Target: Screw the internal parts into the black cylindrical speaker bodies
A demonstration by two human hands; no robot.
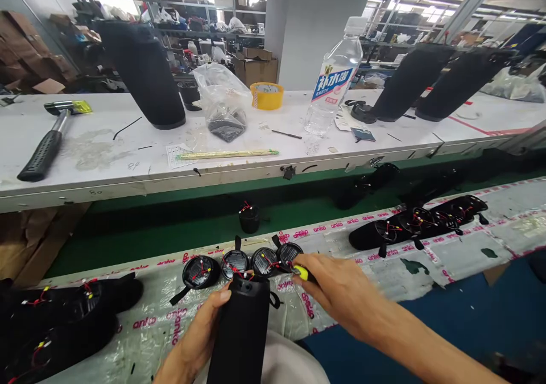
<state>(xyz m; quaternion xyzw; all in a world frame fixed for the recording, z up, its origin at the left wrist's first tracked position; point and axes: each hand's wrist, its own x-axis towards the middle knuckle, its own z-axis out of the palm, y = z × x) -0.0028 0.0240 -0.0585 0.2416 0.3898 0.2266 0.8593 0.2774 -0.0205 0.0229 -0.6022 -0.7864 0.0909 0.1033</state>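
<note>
My left hand [196, 333] is wrapped round a black cylindrical speaker body [241, 333], tilted with its open end away from me. Red wires with small connectors show at that end, and a black strap loop [275, 300] sticks out at its side. My right hand [336, 290], to the right of it, is closed on a yellow-and-black handled tool [301, 272]; its working end is too small and blurred to make out. Just beyond the speaker body stand several round black end pieces [200, 272] with red wires and straps, one of them close to my right fingertips.
A white bench [239, 170] runs across the back, carrying a hammer [53, 139], a tape roll [267, 95], a plastic bottle [333, 82] and upright black cylinders [143, 77]. More wired black speaker bodies lie at left [63, 327] and right [418, 224] on the plastic-covered surface [145, 301].
</note>
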